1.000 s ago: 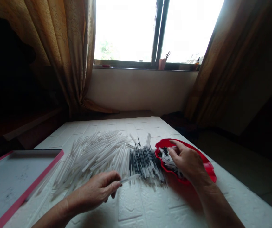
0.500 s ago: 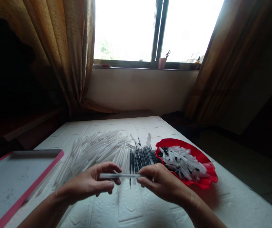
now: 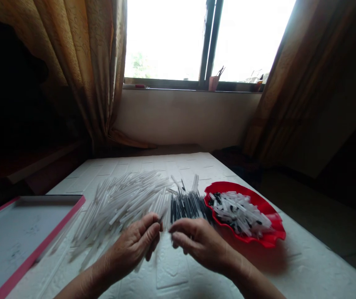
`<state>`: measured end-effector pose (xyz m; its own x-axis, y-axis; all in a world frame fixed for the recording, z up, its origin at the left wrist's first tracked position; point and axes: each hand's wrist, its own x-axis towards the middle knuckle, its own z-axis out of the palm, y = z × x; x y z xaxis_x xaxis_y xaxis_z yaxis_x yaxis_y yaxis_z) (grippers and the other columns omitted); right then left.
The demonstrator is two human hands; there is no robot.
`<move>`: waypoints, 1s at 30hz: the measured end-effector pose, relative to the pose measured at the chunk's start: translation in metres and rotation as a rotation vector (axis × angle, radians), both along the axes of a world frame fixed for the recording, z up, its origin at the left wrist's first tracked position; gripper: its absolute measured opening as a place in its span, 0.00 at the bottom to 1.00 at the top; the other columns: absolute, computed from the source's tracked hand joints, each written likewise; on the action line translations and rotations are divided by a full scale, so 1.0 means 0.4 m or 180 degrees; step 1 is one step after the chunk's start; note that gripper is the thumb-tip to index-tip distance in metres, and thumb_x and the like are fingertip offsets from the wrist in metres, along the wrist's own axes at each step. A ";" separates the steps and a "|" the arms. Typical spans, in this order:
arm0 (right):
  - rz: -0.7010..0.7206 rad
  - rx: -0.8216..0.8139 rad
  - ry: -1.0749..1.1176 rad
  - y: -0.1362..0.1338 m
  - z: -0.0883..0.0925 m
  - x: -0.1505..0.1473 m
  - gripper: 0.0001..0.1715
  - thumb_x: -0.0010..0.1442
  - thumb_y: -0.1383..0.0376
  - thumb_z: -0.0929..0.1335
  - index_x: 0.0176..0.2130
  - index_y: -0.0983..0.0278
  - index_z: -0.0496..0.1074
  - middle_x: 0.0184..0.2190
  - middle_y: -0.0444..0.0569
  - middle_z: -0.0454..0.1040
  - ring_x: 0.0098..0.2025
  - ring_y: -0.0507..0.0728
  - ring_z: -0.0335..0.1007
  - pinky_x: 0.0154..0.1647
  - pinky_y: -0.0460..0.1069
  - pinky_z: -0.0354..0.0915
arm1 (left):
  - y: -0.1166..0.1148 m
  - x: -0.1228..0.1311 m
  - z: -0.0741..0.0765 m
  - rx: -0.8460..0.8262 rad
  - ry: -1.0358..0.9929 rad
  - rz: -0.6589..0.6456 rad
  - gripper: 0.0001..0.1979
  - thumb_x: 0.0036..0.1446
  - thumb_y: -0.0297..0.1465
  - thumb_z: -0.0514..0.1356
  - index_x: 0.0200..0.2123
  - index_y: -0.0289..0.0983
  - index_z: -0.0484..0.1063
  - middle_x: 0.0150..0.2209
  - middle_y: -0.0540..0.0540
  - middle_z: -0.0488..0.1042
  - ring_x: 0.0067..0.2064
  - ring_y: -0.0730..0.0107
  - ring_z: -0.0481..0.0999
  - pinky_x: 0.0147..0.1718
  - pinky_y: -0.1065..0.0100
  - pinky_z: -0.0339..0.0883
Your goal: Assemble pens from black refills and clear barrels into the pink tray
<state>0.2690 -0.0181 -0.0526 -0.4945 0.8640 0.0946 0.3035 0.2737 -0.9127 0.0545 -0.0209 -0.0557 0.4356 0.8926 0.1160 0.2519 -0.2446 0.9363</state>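
My left hand (image 3: 139, 238) is closed round a clear pen tube (image 3: 139, 265), whose blurred lower end shows under the fingers. A small dark tip (image 3: 162, 217) pokes out above the thumb. Just to the right, my right hand (image 3: 193, 238) hovers with thumb and forefinger slightly apart and nothing visible between them. Beyond the hands lies a pile of black pen refills (image 3: 186, 204), their near ends partly hidden by my right hand. A broad heap of clear tubes (image 3: 128, 193) spreads to the left of the refills.
On the right, a red wavy-edged dish (image 3: 276, 220) holds many small clear and black pieces (image 3: 240, 211). A shallow white tray with a pink rim (image 3: 55, 232) sits at the left. Everything rests on a white brick-patterned table surface (image 3: 171, 270), with a window beyond.
The tube was level between both hands. Now it is tilted down in my left hand, whose fingers have closed round it, and my right hand has let go.
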 end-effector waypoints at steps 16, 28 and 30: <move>-0.0654 -0.0861 0.1655 0.024 -0.042 -0.053 0.35 0.50 0.36 0.72 0.29 0.66 0.72 0.16 0.37 0.62 0.17 0.45 0.49 0.17 0.43 0.46 | -0.012 0.024 -0.023 0.0485 0.1357 0.0124 0.15 0.67 0.41 0.47 0.36 0.41 0.68 0.32 0.45 0.75 0.35 0.57 0.76 0.35 0.64 0.61; -0.0583 -0.0389 0.1666 0.005 0.002 -0.050 0.31 0.54 0.39 0.71 0.29 0.65 0.71 0.15 0.34 0.56 0.18 0.46 0.46 0.18 0.45 0.44 | -0.028 0.032 0.019 -0.0725 0.0464 -0.0238 0.23 0.63 0.55 0.49 0.30 0.42 0.59 0.18 0.60 0.55 0.17 0.76 0.53 0.16 0.74 0.49; -0.0686 -0.0245 0.1870 0.013 0.036 -0.016 0.30 0.55 0.40 0.71 0.27 0.64 0.71 0.14 0.34 0.55 0.17 0.46 0.45 0.16 0.44 0.44 | -0.029 0.020 0.029 -0.1596 -0.0123 -0.0447 0.25 0.57 0.59 0.56 0.30 0.43 0.58 0.15 0.63 0.51 0.15 0.79 0.44 0.12 0.75 0.39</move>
<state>0.2624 -0.0127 -0.0383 -0.1929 0.9536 0.2310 -0.2134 0.1890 -0.9585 0.0627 -0.0326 -0.0441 0.5590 0.7759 -0.2924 0.2117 0.2074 0.9551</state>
